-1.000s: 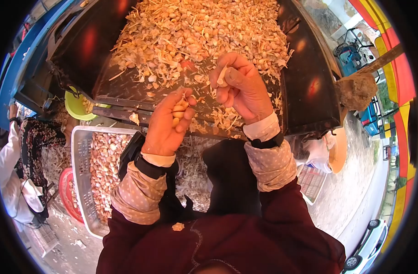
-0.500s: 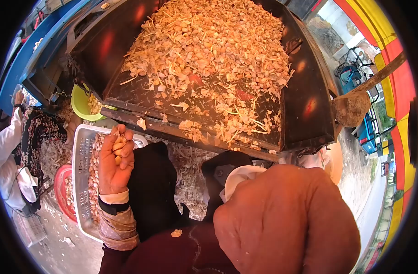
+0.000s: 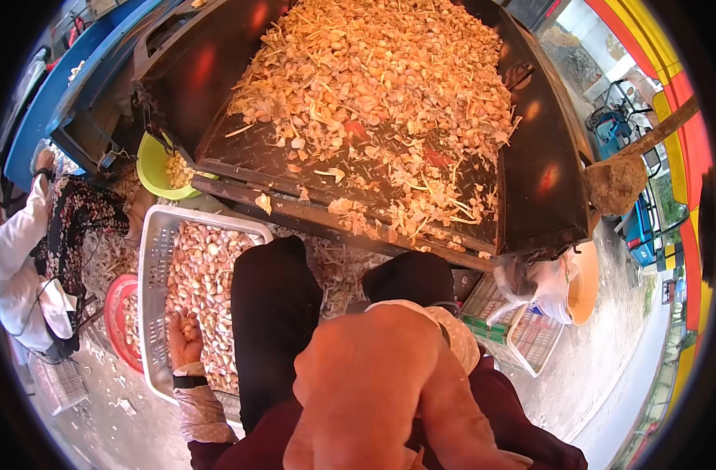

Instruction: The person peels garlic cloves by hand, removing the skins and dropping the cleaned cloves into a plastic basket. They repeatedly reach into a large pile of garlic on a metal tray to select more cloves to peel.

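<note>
Garlic sorting at a roadside cart: a dark checker-plate cart bed (image 3: 546, 180) fills the top of the scene, loaded with a heap of garlic and papery husk (image 3: 373, 86); the heap runs down to the near lip, apparently so that the seated person can draw from it without rising. At the left edge a co-worker (image 3: 29, 251) in a white sleeve and flowered cloth sits among loose husks. Below the lip, on the ground just beside the person's left knee (image 3: 272, 313), stands a white plastic crate (image 3: 156, 235); its place looks chosen for the left arm, close enough to drop into without looking. A red basin (image 3: 115, 305) lies just beside the crate's outer wall; a green bowl (image 3: 156, 168) holding a few cloves sits under the bed's corner, beyond the crate.

The right hand (image 3: 373, 384) is raised close to the lens, its back toward the viewer; its fingers are turned away, so whether they are closed, or hold anything, cannot be told. The left hand (image 3: 184, 335), a black wristband (image 3: 188, 381) below it, hangs low over the crate's near end; its fingers (image 3: 187, 321) are loosely curled upward, and whether a clove rests in them cannot be told. The garlic cloves (image 3: 209, 274) fill the crate nearly to its rim: plump, pinkish-tan, mostly free of loose husk, cleaner than the heap above.
</note>
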Demonstrator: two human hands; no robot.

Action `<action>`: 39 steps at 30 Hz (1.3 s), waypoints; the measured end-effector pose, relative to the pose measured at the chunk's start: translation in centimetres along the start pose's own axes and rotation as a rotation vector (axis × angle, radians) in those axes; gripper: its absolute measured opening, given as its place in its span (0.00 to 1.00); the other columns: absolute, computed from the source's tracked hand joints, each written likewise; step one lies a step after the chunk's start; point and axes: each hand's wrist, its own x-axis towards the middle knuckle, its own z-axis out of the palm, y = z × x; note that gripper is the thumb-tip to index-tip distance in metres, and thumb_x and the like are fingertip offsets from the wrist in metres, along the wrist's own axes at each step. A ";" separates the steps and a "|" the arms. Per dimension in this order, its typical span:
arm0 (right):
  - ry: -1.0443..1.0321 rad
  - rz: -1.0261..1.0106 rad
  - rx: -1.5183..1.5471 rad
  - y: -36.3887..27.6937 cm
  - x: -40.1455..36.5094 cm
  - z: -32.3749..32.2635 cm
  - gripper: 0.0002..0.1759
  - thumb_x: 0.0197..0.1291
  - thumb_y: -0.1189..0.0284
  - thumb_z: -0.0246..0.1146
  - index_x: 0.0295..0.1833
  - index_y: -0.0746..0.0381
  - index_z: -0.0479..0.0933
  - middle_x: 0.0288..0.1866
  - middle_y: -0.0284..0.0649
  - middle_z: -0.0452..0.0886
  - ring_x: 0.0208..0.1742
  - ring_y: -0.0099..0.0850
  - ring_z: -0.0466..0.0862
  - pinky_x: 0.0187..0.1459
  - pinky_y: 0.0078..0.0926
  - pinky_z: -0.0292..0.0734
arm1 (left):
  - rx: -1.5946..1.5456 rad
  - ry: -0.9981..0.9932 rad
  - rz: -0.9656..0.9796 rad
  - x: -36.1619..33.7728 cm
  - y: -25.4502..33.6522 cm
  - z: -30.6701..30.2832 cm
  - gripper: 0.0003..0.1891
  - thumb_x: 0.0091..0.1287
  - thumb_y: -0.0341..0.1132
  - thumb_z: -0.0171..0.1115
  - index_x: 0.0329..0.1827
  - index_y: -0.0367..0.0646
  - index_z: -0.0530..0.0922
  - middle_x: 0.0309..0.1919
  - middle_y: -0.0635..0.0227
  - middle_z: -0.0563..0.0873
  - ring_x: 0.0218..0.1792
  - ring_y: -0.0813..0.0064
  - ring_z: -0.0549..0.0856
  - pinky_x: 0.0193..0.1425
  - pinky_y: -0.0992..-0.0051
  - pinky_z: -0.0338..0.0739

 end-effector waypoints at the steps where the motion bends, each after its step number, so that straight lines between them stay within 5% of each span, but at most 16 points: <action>1: 0.232 -0.123 -0.130 -0.8 0.7 1.0 0.16 0.63 0.73 0.64 0.25 0.70 0.73 0.17 0.47 0.72 0.08 0.30 0.67 0.08 0.25 0.55 | -0.018 0.073 0.010 -0.2 -0.3 -0.5 0.12 0.73 0.37 0.56 0.51 0.38 0.75 0.35 0.56 0.80 0.22 0.80 0.75 0.14 0.89 0.61; 4: 0.277 -0.231 0.008 1.2 0.1 2.4 0.13 0.60 0.81 0.68 0.44 0.81 0.75 0.32 0.50 0.83 0.25 0.26 0.84 0.19 0.18 0.75 | 0.041 0.105 0.024 0.8 -0.9 -2.9 0.11 0.74 0.37 0.55 0.51 0.39 0.75 0.34 0.56 0.80 0.22 0.80 0.75 0.13 0.89 0.62; 9: 0.366 -0.400 -0.269 -0.5 1.3 1.8 0.10 0.58 0.80 0.69 0.39 0.78 0.79 0.30 0.52 0.83 0.21 0.25 0.83 0.17 0.17 0.74 | 0.073 0.046 -0.015 0.8 -1.9 -1.7 0.09 0.74 0.37 0.55 0.48 0.40 0.74 0.34 0.60 0.80 0.24 0.76 0.78 0.13 0.89 0.63; 13: 0.597 -0.047 -0.277 -2.1 -0.8 -0.2 0.11 0.60 0.76 0.68 0.41 0.71 0.74 0.25 0.39 0.82 0.18 0.20 0.80 0.15 0.14 0.68 | 0.146 -0.026 -0.040 1.0 -1.6 -3.0 0.12 0.73 0.38 0.57 0.52 0.40 0.74 0.38 0.61 0.82 0.32 0.74 0.82 0.22 0.85 0.75; 15: 0.882 0.396 -0.458 -0.2 -0.2 -2.9 0.11 0.61 0.80 0.66 0.45 0.70 0.72 0.29 0.42 0.82 0.19 0.21 0.80 0.20 0.16 0.74 | 0.221 -0.093 0.213 -1.6 -3.1 -0.4 0.23 0.72 0.45 0.57 0.62 0.40 0.69 0.49 0.57 0.80 0.50 0.64 0.82 0.45 0.69 0.83; 17: 0.417 0.487 -1.401 5.0 -3.7 -8.1 0.26 0.53 0.67 0.72 0.52 0.69 0.71 0.46 0.52 0.80 0.40 0.42 0.86 0.37 0.34 0.82 | 0.208 -0.137 0.155 1.1 -1.9 -3.4 0.27 0.72 0.49 0.56 0.67 0.42 0.64 0.56 0.57 0.76 0.58 0.59 0.77 0.55 0.61 0.78; 20: 0.565 0.551 -1.762 6.4 -5.9 -7.8 0.33 0.48 0.63 0.73 0.57 0.67 0.70 0.52 0.53 0.75 0.49 0.50 0.81 0.45 0.42 0.79 | 0.187 -0.130 0.097 0.9 -0.6 -1.1 0.35 0.70 0.57 0.54 0.74 0.51 0.56 0.70 0.56 0.61 0.70 0.49 0.62 0.64 0.47 0.71; 21: 0.557 0.784 -1.592 3.8 -4.9 -7.1 0.34 0.50 0.65 0.72 0.62 0.64 0.68 0.56 0.50 0.73 0.52 0.50 0.80 0.46 0.43 0.78 | 0.277 -0.010 0.100 0.7 -0.7 -0.8 0.35 0.69 0.57 0.55 0.74 0.53 0.56 0.71 0.57 0.58 0.71 0.47 0.60 0.64 0.46 0.71; 22: 0.512 0.628 -1.714 2.7 -5.9 -7.8 0.30 0.52 0.64 0.71 0.60 0.64 0.71 0.55 0.50 0.76 0.50 0.48 0.82 0.46 0.41 0.78 | 0.367 0.111 0.101 0.3 -0.7 -0.5 0.35 0.69 0.57 0.56 0.74 0.56 0.56 0.72 0.59 0.55 0.71 0.45 0.58 0.63 0.46 0.71; 24: 0.637 0.605 -1.666 -2.4 -6.3 -7.7 0.19 0.58 0.63 0.69 0.47 0.67 0.79 0.35 0.46 0.84 0.33 0.38 0.86 0.38 0.31 0.80 | 0.353 0.164 0.090 0.1 -0.7 0.5 0.36 0.67 0.56 0.58 0.73 0.53 0.57 0.73 0.59 0.52 0.71 0.46 0.57 0.63 0.48 0.71; 26: 0.876 0.688 -1.625 -7.6 -8.7 -8.5 0.15 0.63 0.69 0.64 0.49 0.69 0.79 0.35 0.42 0.86 0.33 0.25 0.86 0.35 0.24 0.79 | 0.443 0.159 0.078 1.1 0.0 -0.4 0.35 0.67 0.54 0.59 0.73 0.51 0.59 0.73 0.58 0.52 0.69 0.47 0.61 0.64 0.48 0.70; 28: 1.217 0.607 -1.682 -12.4 -13.1 -11.4 0.12 0.60 0.73 0.63 0.47 0.68 0.80 0.29 0.44 0.86 0.28 0.26 0.87 0.32 0.27 0.80 | 0.452 0.183 0.134 0.5 -0.4 2.1 0.29 0.70 0.50 0.58 0.70 0.46 0.65 0.69 0.57 0.63 0.65 0.53 0.68 0.64 0.55 0.70; 30: 1.434 0.557 -1.812 -17.3 -17.7 -14.3 0.13 0.59 0.74 0.62 0.49 0.67 0.81 0.31 0.46 0.86 0.27 0.27 0.87 0.32 0.27 0.80 | 0.513 -0.081 0.192 -0.5 -0.7 6.5 0.23 0.72 0.45 0.56 0.65 0.41 0.71 0.57 0.60 0.77 0.57 0.63 0.77 0.59 0.65 0.73; 32: 1.504 0.638 -1.963 -20.7 -20.4 -17.0 0.15 0.57 0.76 0.62 0.50 0.66 0.81 0.34 0.48 0.86 0.31 0.32 0.88 0.36 0.31 0.80 | 0.534 -0.198 0.265 -4.7 -2.5 15.7 0.17 0.73 0.42 0.56 0.56 0.38 0.77 0.42 0.69 0.83 0.41 0.78 0.80 0.43 0.80 0.74; 36: 1.329 0.647 -2.248 -22.9 -22.6 -22.8 0.15 0.54 0.74 0.63 0.49 0.63 0.82 0.36 0.48 0.86 0.37 0.40 0.87 0.41 0.37 0.80 | 0.551 -0.529 0.384 -10.9 -6.7 29.5 0.12 0.73 0.38 0.57 0.50 0.38 0.78 0.33 0.70 0.81 0.28 0.85 0.76 0.27 0.87 0.66; 39: 1.049 1.106 -2.490 -22.6 -20.9 -24.6 0.14 0.49 0.68 0.69 0.43 0.59 0.84 0.36 0.47 0.85 0.41 0.47 0.84 0.44 0.43 0.79 | 0.627 -0.752 0.300 -12.9 -11.2 36.5 0.11 0.73 0.37 0.55 0.48 0.37 0.78 0.26 0.69 0.81 0.22 0.83 0.75 0.22 0.86 0.63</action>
